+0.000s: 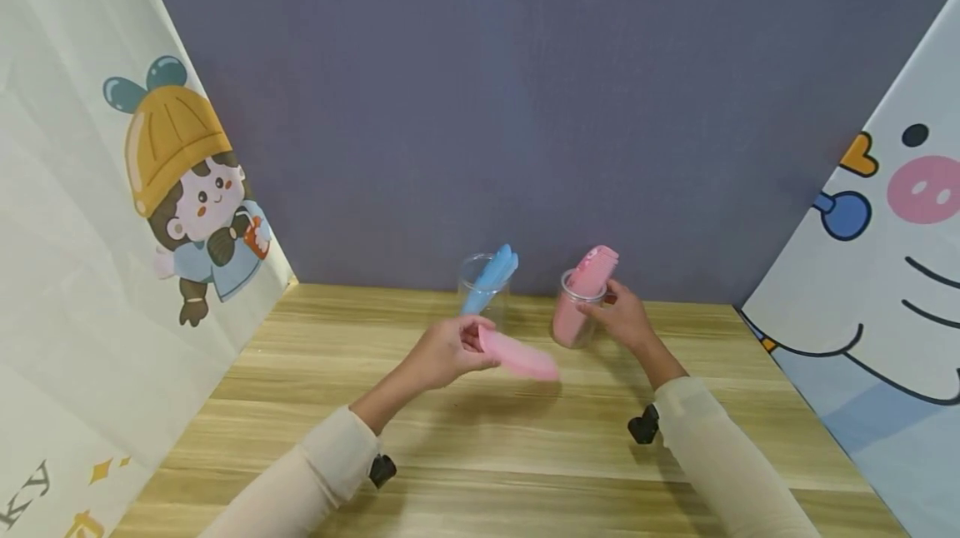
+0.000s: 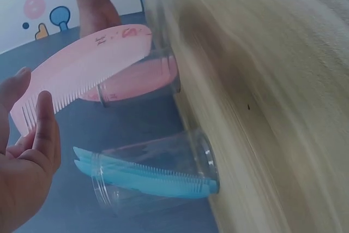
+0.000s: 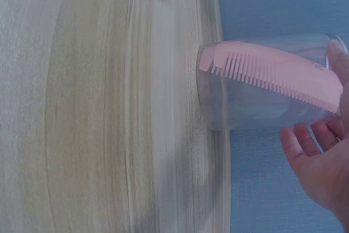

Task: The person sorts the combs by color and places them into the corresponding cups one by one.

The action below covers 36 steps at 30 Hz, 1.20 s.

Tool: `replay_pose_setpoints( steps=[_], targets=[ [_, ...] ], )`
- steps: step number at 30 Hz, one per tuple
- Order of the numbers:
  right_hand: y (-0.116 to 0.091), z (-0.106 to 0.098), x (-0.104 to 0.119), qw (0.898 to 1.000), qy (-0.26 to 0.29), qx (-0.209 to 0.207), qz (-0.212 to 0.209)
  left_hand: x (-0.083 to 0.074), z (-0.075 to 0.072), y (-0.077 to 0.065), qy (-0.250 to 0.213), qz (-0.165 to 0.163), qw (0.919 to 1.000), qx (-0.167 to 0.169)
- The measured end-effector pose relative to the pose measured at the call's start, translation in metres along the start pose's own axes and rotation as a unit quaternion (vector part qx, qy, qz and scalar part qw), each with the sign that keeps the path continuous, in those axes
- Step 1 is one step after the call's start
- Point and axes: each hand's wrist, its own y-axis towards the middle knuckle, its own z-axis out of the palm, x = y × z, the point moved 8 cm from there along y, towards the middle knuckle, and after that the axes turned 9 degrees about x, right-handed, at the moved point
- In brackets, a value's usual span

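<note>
My left hand (image 1: 450,351) pinches a pink comb (image 1: 519,356) by one end, between thumb and fingers. In the left wrist view the comb's teeth and a small printed mark show. The comb is held above the table, in front of two clear plastic cups. Pink combs (image 3: 272,72) lean inside the right cup (image 1: 567,330), their ends sticking out over its rim. My right hand (image 1: 626,317) holds that cup near the rim, thumb on one side and fingers on the other. In the left cup (image 2: 180,151) stand blue combs (image 2: 147,181), tilted to the right in the head view.
Both cups stand upright near the back edge of a wood-grain table (image 1: 480,455). A grey-blue panel (image 1: 480,105) rises right behind them. Printed cartoon sheets hang at the left (image 1: 67,188) and right (image 1: 900,288).
</note>
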Motion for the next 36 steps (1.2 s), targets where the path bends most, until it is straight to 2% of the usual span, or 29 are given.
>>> replay_pose_setpoints(
  steps=[8,13,19,27,36],
  targets=[
    [-0.001,-0.001,-0.001,1.000,0.005,0.003,0.004,0.005,-0.012,0.012,-0.047,-0.024,0.9981,-0.032],
    [-0.001,-0.001,-0.003,1.000,0.000,0.000,0.002,0.004,-0.018,0.022,-0.073,-0.019,0.9960,-0.048],
    [-0.002,-0.002,-0.002,1.000,-0.013,-0.010,0.000,-0.003,-0.025,0.036,-0.088,-0.009,0.9924,-0.085],
    [-0.002,-0.001,-0.002,1.000,-0.008,-0.004,0.003,-0.015,-0.032,0.054,-0.082,-0.012,0.9895,-0.118],
    [-0.002,-0.002,0.000,1.000,-0.008,-0.007,-0.007,-0.031,-0.033,0.078,-0.033,-0.027,0.9931,-0.110]
  ],
)
